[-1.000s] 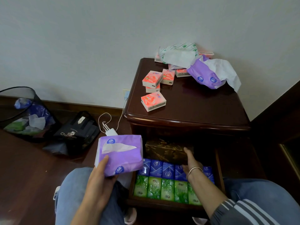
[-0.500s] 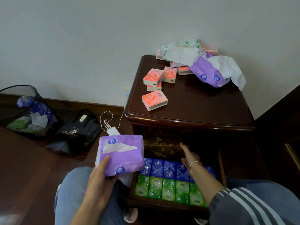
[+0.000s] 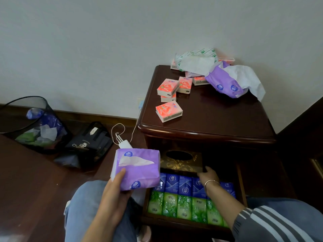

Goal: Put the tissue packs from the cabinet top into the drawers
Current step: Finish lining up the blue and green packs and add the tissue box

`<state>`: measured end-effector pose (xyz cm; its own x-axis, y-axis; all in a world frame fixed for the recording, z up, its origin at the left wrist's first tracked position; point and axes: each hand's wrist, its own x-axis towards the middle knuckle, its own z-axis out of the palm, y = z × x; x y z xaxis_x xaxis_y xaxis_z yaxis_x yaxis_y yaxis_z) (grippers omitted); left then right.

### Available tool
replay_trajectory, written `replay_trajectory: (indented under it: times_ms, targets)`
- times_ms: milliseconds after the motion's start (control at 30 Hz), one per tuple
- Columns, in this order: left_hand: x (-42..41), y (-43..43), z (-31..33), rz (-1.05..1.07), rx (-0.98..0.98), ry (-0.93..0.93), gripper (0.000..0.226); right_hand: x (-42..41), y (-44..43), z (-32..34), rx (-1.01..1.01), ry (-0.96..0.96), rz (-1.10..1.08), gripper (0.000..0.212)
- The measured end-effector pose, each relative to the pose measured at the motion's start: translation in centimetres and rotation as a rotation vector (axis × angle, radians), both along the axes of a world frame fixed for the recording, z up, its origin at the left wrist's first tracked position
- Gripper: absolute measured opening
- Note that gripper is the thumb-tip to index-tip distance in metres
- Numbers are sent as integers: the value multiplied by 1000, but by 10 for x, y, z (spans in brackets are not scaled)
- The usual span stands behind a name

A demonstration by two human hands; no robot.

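I see the purple tissue pack (image 3: pixel 138 169) off the cabinet (image 3: pixel 218 116), held up in front of its lower left corner. A white sheet pokes from the slit in the pack's top. The left hand (image 3: pixel 115 194) grasps it from below, thumb pressed on the near left face and fingers wrapped under it.

Beneath the cabinet top, the drawer (image 3: pixel 174 222) stands pulled out. Inside it, a row of blue tissue packs (image 3: pixel 178 184) lies behind a row of green tissue packs (image 3: pixel 185 206), packed side by side. Behind the blue row sits an ornate tissue box (image 3: pixel 181 161), dark with gold patterning and an oval opening on top. The right hand (image 3: pixel 208 177), a bracelet (image 3: pixel 210 182) on its wrist, meets the box's near right corner. It looks to me like a grasp, though the fingertips are hidden in shadow.

On the cabinet top, a pink pocket pack (image 3: pixel 169 111) lies near the front left, with more pink ones (image 3: pixel 168 87) behind it. A second purple pack (image 3: pixel 225 82), spilling a loose sheet, lies at the back right. A green-and-white pack (image 3: pixel 201 55) lies against the wall.

On the floor left of the cabinet are a white charger with its cable (image 3: pixel 124 142), a black bag (image 3: pixel 89 142) and, farthest out, a mesh waste bin (image 3: pixel 35 126).
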<state>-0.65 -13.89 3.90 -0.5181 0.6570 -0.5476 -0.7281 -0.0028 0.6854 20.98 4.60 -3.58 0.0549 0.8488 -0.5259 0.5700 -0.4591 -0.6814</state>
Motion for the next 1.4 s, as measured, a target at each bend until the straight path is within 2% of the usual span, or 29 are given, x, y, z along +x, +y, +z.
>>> replay_trajectory:
  times_ms: [67,167,233,433,533,633,733,900,967,1067,1167,1267,1400]
  targets:
    - [6,2,2,-31,-15,-13,35,0,-10,23,4,129,24,35]
    - [22,7,7,-141,-37,-41,42,-2,-39,63,-272,455,144,23]
    - [36,11,11,-239,-47,-70,47,6,-53,80,-374,550,223,16]
    - [76,20,22,-496,-138,-98,45,64,-57,96,-405,573,132,6]
    - [90,24,22,-651,-185,24,38,85,-57,99,-513,583,115,10]
    - [105,29,18,-745,-220,149,37,96,-61,96,-512,568,90,16]
    - [107,32,7,-703,-244,328,44,108,-63,85,-494,542,-31,16]
    - [73,24,-30,-466,-590,942,39,130,-55,61,-476,585,-386,11]
    - [69,21,-41,-460,-683,959,36,128,-54,50,-431,610,-492,17]
    - [71,22,-53,-524,-702,875,29,119,-52,34,-323,609,-618,22]
    - [73,23,-61,-538,-678,867,26,106,-47,31,-243,613,-688,8]
    - [70,23,-63,-533,-681,832,20,94,-35,29,-187,613,-741,33]
    - [69,22,-62,-513,-677,829,8,76,-20,23,-199,548,-726,32]
